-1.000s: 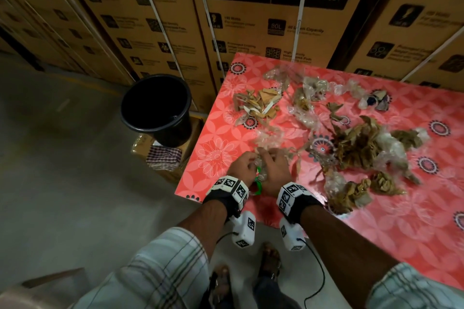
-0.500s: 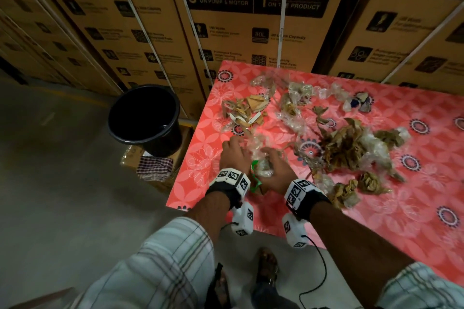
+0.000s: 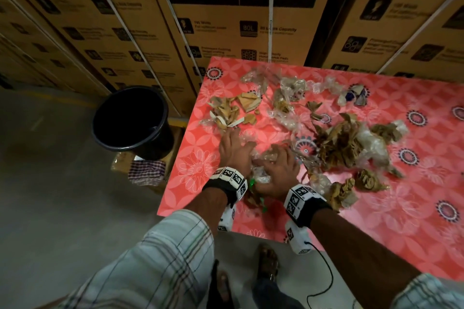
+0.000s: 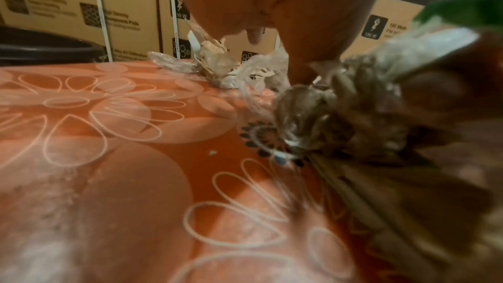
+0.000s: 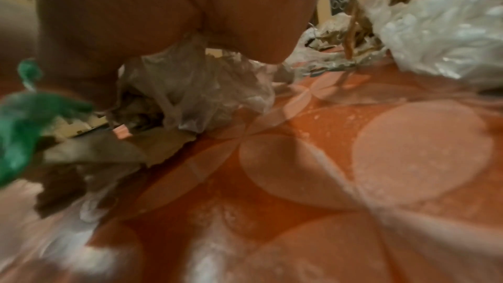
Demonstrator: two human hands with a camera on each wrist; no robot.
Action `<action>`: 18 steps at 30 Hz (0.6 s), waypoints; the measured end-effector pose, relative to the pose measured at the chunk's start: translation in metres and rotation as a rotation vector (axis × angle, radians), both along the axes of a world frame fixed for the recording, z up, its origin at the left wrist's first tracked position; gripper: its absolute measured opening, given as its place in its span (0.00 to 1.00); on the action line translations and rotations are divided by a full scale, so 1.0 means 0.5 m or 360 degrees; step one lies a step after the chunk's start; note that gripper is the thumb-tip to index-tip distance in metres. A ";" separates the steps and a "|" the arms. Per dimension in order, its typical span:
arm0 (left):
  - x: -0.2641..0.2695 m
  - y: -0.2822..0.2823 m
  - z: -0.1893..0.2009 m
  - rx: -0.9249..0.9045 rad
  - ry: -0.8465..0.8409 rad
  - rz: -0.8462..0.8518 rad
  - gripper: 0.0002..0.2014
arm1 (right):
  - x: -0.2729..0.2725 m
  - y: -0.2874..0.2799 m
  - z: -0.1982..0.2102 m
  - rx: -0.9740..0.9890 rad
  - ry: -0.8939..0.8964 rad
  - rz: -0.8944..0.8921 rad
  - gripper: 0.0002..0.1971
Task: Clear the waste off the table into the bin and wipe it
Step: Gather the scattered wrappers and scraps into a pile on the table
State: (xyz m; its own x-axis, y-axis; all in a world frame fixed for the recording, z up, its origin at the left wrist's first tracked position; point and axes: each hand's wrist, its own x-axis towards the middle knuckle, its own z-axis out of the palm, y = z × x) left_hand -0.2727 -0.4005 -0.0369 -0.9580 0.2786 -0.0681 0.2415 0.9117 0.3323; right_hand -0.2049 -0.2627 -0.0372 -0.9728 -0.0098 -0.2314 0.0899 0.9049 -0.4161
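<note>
Waste covers the red flowered table (image 3: 376, 221): a pile of brown paper scraps (image 3: 233, 110), clear plastic wrappers (image 3: 291, 88) and a big heap of brown paper and plastic (image 3: 351, 143). My left hand (image 3: 236, 137) lies with fingers stretched forward on clear plastic just short of the scraps; its fingers (image 4: 272, 8) reach down to wrappers (image 4: 217, 61). My right hand (image 3: 276, 155) curls round a bundle of crumpled plastic and paper (image 3: 261, 175) with a green strip (image 5: 24, 119) in it. The black bin (image 3: 153, 150) stands left of the table.
A checked cloth (image 3: 147, 172) lies on a low box under the bin. Stacked cardboard cartons (image 3: 238, 20) wall off the table's far side. Crumpled paper balls (image 3: 344, 194) sit right of my right wrist. The floor (image 3: 50, 195) lies to the left.
Both hands have slid away from the near edge, deeper onto the table. The left hand has reached out toward the scrap pile, and the right hand has drawn more plastic into its bundle.
</note>
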 end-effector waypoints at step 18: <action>-0.001 -0.024 0.005 0.0602 -0.0547 0.0013 0.34 | -0.054 -0.033 -0.019 0.0130 -0.0088 0.0177 0.52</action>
State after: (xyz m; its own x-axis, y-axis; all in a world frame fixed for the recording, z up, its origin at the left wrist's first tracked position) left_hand -0.2729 -0.4123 -0.0346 -0.9001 0.3375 -0.2756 0.0536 0.7136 0.6985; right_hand -0.2318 -0.2790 -0.0468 -0.9526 -0.0955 -0.2889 0.0081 0.9412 -0.3379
